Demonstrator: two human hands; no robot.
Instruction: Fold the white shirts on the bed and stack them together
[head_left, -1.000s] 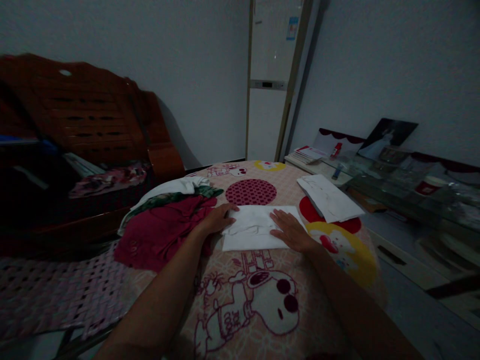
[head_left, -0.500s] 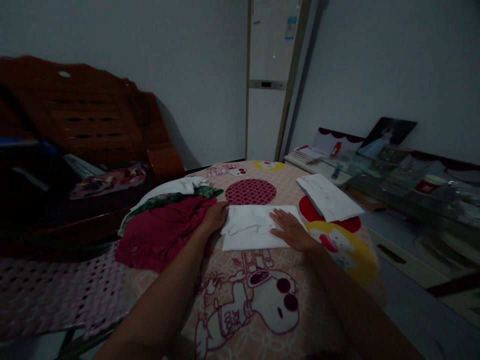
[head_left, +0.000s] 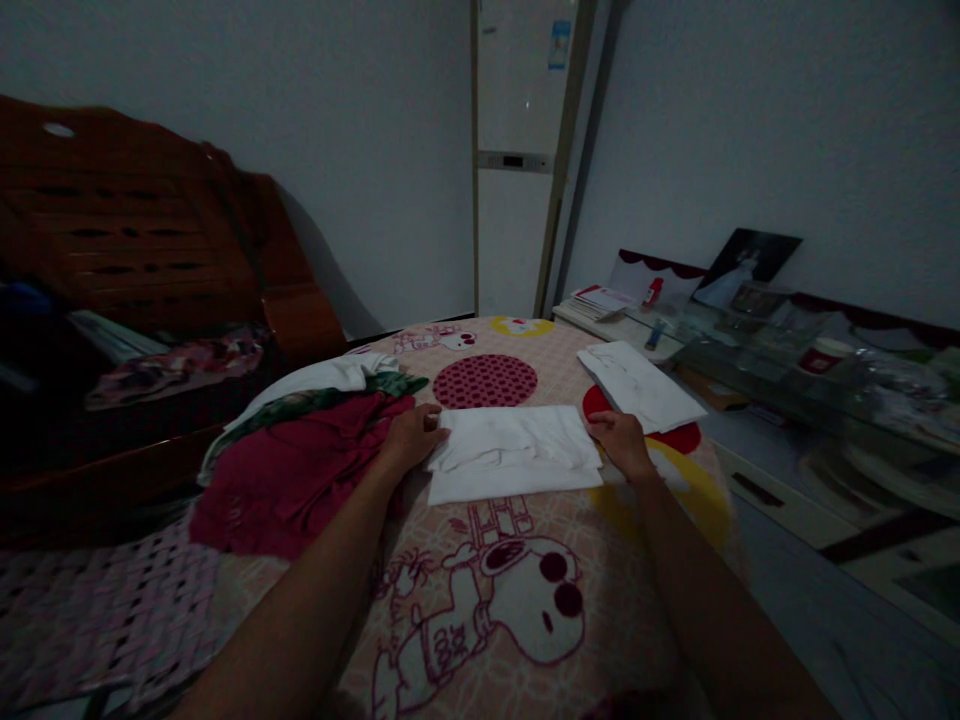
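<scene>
A folded white cloth [head_left: 517, 452] lies flat in front of me on a round table with a patterned cover [head_left: 525, 600]. My left hand [head_left: 414, 437] pinches its upper left corner, fingers closed. At the upper right corner, my right hand [head_left: 621, 442] has its fingers closed on the cloth's edge. Left of my left hand is a heap of clothes: a dark red garment [head_left: 300, 480], a green one [head_left: 319, 400] and a white one [head_left: 322, 374]. Another folded white cloth [head_left: 641, 385] rests beyond my right hand.
A wooden chair [head_left: 150, 240] with cloth on its seat stands at the left, above a woven pink surface [head_left: 97, 600]. Along the right runs a glass-topped cabinet [head_left: 750, 345] with a paper cup [head_left: 823, 356], papers [head_left: 600, 301] and a photo [head_left: 750, 262]. A tall white unit [head_left: 514, 230] stands behind.
My right hand has moved off the top of the cloth to its right edge, and its spread fingers have closed. My left hand stays at the left corner. The view has shifted slightly right.
</scene>
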